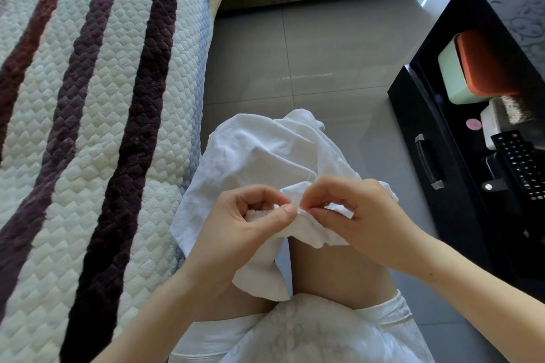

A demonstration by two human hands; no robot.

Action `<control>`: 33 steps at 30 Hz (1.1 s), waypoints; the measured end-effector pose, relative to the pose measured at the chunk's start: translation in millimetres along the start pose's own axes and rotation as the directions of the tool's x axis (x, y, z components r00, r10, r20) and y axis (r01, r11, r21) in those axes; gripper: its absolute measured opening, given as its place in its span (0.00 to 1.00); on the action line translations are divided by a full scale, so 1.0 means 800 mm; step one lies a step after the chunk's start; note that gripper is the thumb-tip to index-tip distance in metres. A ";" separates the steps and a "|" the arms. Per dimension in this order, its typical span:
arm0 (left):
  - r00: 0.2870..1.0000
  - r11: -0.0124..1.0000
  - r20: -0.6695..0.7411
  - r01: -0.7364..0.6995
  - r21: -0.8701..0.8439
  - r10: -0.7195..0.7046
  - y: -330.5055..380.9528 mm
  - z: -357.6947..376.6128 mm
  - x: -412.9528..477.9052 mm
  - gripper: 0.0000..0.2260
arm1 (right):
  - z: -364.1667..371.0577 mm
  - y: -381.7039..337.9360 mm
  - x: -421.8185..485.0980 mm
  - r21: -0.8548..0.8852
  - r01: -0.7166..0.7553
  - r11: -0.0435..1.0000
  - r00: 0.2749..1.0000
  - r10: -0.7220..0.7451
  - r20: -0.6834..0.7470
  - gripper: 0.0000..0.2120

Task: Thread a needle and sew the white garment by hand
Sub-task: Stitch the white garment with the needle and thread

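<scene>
Needle cannot be made out; if there is one, it is lost between the fingertips. The white garment lies over the person's knees, its long axis running away from the body, its near end hanging down between the thighs. The left hand grips a bunched fold, thumb pressed on top. The right hand pinches the same fold's edge just beside that thumb. At right, a black cabinet is cut off by the frame.

Nothing readable here tbh. The black remote control on the glossy black cabinet at right has button markings, all too small to read.
</scene>
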State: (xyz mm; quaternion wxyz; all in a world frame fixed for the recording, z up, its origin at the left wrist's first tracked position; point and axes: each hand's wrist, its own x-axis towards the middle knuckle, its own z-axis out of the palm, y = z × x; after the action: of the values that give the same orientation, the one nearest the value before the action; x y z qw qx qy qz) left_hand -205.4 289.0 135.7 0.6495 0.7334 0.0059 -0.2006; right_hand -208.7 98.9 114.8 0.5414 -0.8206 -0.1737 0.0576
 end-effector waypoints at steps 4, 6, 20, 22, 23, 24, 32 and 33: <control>0.998 0.996 -0.043 0.037 -0.075 -0.041 0.000 0.003 0.003 0.06 | 0.006 -0.007 -0.006 0.145 -0.074 0.987 0.996 0.079 -0.030 0.08; 0.996 0.990 -0.050 0.063 -0.124 -0.070 0.002 0.007 0.005 0.05 | 0.007 -0.010 -0.009 0.202 -0.078 0.976 0.997 0.080 -0.004 0.04; 0.973 0.911 -0.062 0.183 -0.370 -0.220 0.001 0.025 0.005 0.09 | 0.021 -0.010 -0.005 -0.205 0.229 0.952 0.896 -0.289 -0.339 0.04; 0.971 0.906 -0.069 0.185 -0.382 -0.228 0.002 0.028 0.005 0.10 | 0.020 -0.011 -0.006 -0.101 0.231 0.968 0.901 -0.252 -0.354 0.03; 0.972 0.907 -0.072 0.180 -0.382 -0.224 0.002 0.030 0.005 0.10 | 0.018 -0.010 -0.008 -0.025 0.226 0.974 0.909 -0.220 -0.353 0.04; 0.973 0.907 -0.076 0.172 -0.383 -0.217 0.004 0.032 0.005 0.09 | 0.018 -0.010 -0.010 0.048 0.222 0.974 0.916 -0.192 -0.352 0.04; 0.974 0.896 -0.128 0.116 -0.429 -0.187 0.013 0.056 0.010 0.05 | 0.016 -0.020 -0.021 0.261 0.229 0.938 0.888 -0.092 -0.450 0.05; 0.970 0.897 -0.136 0.127 -0.424 -0.202 0.013 0.057 0.011 0.02 | 0.015 -0.022 -0.022 0.250 0.250 0.935 0.875 -0.107 -0.472 0.05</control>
State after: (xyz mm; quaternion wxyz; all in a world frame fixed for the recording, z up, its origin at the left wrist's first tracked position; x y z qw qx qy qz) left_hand -207.3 241.1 139.7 0.7669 0.5917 0.1677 -0.1835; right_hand -232.3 109.3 124.1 0.6894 -0.6984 -0.1083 -0.1591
